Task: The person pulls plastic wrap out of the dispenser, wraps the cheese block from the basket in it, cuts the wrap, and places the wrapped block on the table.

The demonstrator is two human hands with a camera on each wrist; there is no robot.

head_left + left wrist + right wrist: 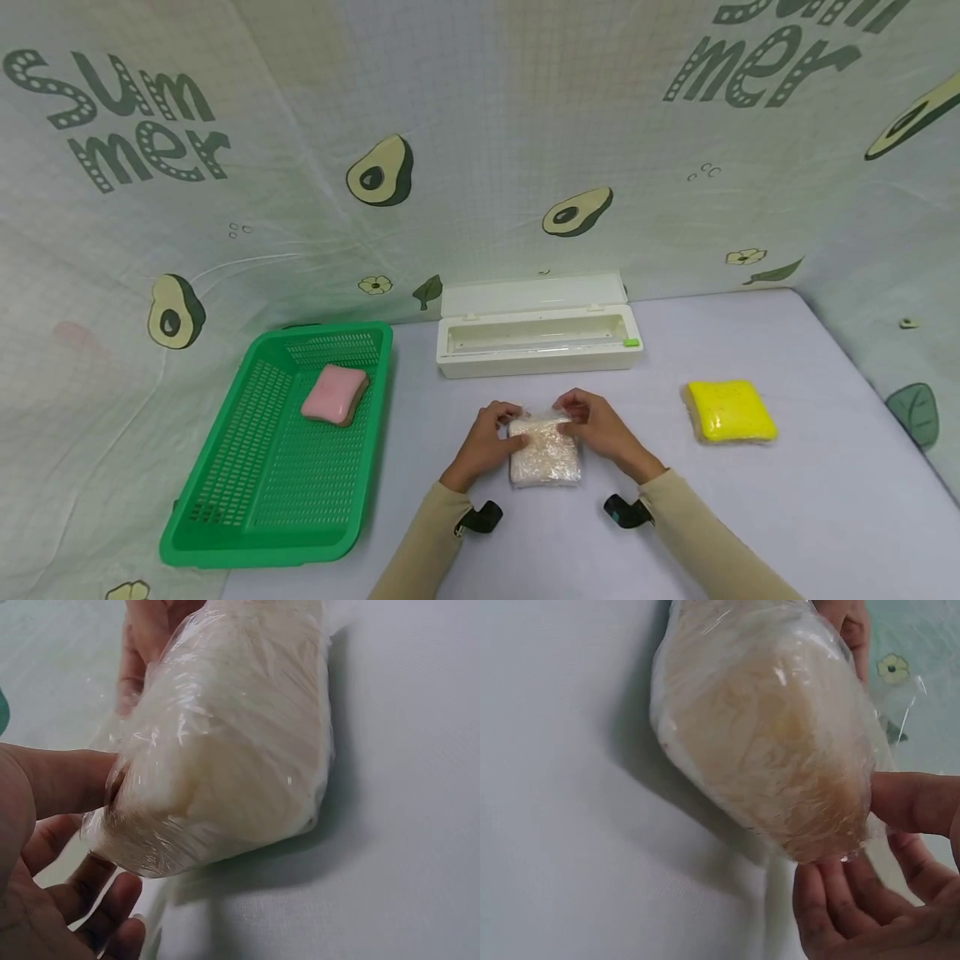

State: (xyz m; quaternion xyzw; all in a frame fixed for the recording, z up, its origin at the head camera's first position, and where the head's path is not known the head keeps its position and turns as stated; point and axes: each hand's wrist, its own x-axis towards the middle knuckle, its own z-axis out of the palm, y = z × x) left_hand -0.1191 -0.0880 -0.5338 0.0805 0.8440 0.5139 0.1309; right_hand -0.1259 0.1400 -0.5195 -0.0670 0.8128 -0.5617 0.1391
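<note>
A cream-white, sponge-like block (544,457) wrapped in clear, wrinkled cling film lies on the table between both hands. My left hand (485,442) grips its far left corner, thumb on top, with the other fingers curled at the edge in the left wrist view. At the far right corner, my right hand (600,427) pinches the film-covered edge between thumb and fingers. Loose film (892,720) sticks out past the far edge of the block (757,720) in the right wrist view. What the block is made of cannot be made out through the film.
Behind the hands stands a white cling film dispenser (540,364), lid raised, with a green slider at its right end. A green basket (363,500) on the left holds a pink sponge (334,393). To the right lies a yellow film-wrapped block (729,411).
</note>
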